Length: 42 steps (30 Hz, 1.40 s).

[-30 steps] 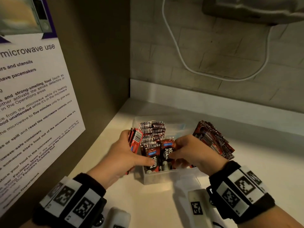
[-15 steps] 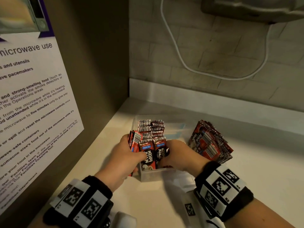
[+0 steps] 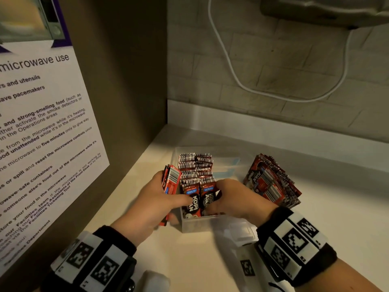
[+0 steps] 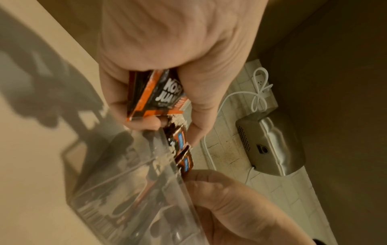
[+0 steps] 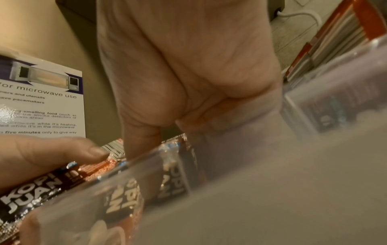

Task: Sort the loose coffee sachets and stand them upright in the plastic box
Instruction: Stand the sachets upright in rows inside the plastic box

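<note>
Now I am seeing both hands drawing closer over the plastic box [image 3: 195,225]: left hand [image 3: 151,204] gripping spare sachets [image 3: 171,180], its thumb pressing the front sachets [image 3: 199,200]; right hand [image 3: 235,200] seating them upright (its grip hidden).

1 plastic box [image 3: 202,225]; 2 hands; 1 loose sachet stack [image 3: 271,182]; sachets in box uncountable.
</note>
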Each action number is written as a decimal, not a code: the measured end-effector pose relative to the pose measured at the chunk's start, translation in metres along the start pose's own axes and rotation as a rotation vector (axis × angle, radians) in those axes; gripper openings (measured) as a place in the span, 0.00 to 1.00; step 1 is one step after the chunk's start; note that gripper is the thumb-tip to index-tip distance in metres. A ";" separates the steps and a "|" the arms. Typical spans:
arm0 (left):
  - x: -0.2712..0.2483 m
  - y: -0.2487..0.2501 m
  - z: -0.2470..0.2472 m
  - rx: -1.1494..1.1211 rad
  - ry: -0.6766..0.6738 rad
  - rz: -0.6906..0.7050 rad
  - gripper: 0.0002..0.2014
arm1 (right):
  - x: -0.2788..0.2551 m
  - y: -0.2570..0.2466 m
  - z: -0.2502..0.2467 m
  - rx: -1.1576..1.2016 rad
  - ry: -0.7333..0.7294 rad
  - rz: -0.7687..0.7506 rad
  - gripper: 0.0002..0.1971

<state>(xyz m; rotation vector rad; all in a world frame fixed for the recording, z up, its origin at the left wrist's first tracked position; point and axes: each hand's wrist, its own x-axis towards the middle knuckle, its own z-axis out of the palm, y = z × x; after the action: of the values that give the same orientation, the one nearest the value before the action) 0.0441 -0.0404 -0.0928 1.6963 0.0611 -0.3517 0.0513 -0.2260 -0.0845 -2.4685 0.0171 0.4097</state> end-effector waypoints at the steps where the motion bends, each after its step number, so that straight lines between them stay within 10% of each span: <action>1: 0.000 0.002 -0.002 -0.029 0.016 0.002 0.25 | 0.000 0.001 -0.001 0.012 -0.002 0.005 0.14; 6: 0.002 0.021 -0.014 -0.211 0.133 -0.010 0.11 | -0.002 0.004 -0.009 0.012 0.011 0.076 0.27; 11: -0.003 0.035 -0.018 -0.251 0.010 0.123 0.05 | -0.015 -0.019 -0.024 0.355 0.418 -0.097 0.19; 17: -0.007 0.032 0.006 -0.234 -0.161 0.282 0.18 | -0.030 -0.046 -0.026 0.843 0.110 -0.249 0.10; 24: -0.001 0.039 0.004 -0.368 0.060 0.204 0.14 | -0.028 -0.034 -0.037 1.149 0.396 -0.448 0.07; 33: 0.002 0.050 0.001 -0.505 0.143 0.336 0.17 | -0.037 -0.025 -0.024 0.856 0.272 -0.510 0.23; 42: 0.001 0.047 0.014 -0.326 0.126 0.391 0.19 | -0.029 -0.035 -0.024 0.671 0.397 -0.262 0.09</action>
<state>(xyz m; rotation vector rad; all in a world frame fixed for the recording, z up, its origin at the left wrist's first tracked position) 0.0531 -0.0613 -0.0499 1.3667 -0.1150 0.0574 0.0344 -0.2147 -0.0378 -1.8146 -0.0042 -0.1856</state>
